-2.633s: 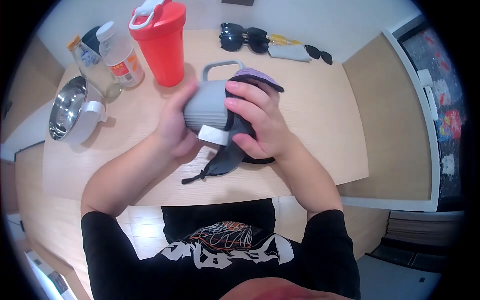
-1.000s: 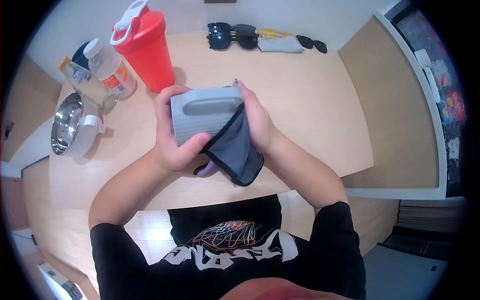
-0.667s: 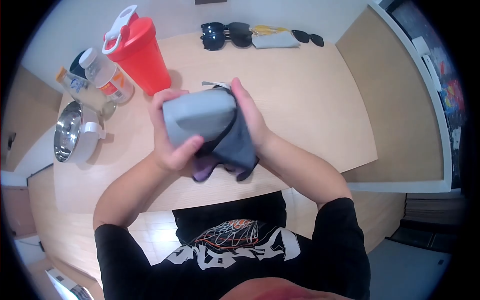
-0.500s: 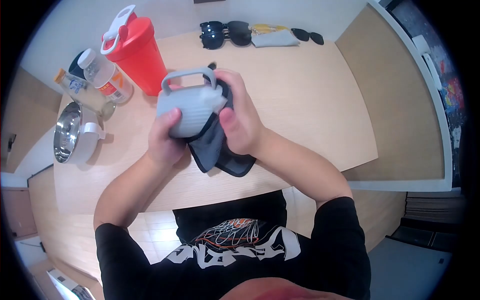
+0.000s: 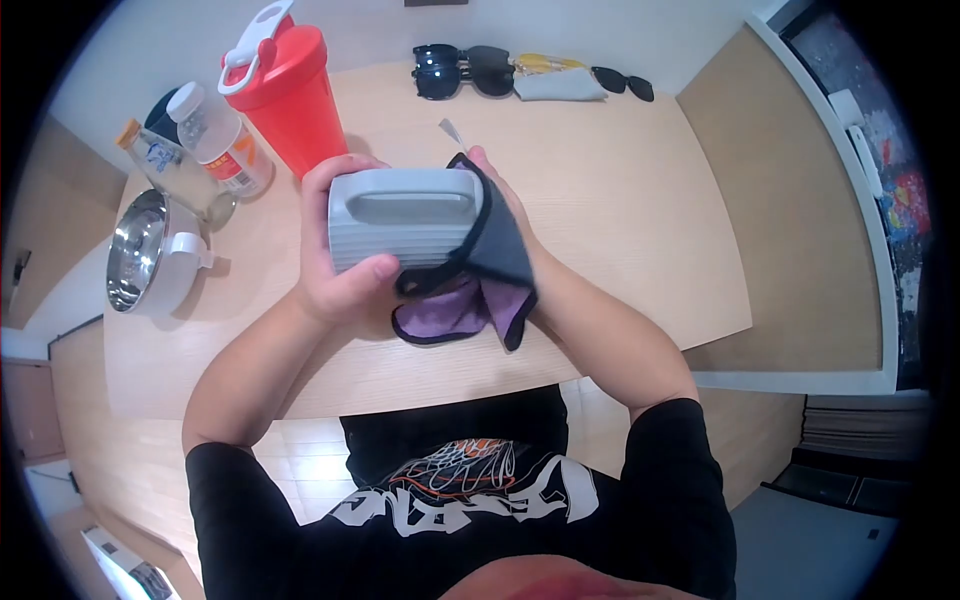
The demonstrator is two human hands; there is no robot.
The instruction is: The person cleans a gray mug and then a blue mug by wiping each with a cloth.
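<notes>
A grey ribbed jug (image 5: 400, 240) with a looped handle is held above the table, its handle side turned up toward me. My left hand (image 5: 340, 270) is closed around its left end, thumb on the near face and fingers behind. Over the jug's right end lies a cloth (image 5: 500, 245), dark grey on one side and purple on the other, with black edging. My right hand (image 5: 505, 190) presses this cloth against the jug from the right; most of its fingers are hidden behind the cloth. A small tag sticks up from the cloth's top corner.
A red shaker bottle (image 5: 295, 105) stands behind my left hand. Left of it are a plastic bottle (image 5: 222, 150), a glass bottle (image 5: 175, 180) and a white-handled steel bowl (image 5: 170, 265). Sunglasses (image 5: 465, 72), a grey pouch (image 5: 560, 85) and smaller dark glasses (image 5: 622, 83) lie along the table's back.
The jug has turned, so its handle now faces me and its spout is out of sight. My right hand with the cloth has moved right, over the jug's end, and the cloth's purple side shows.
</notes>
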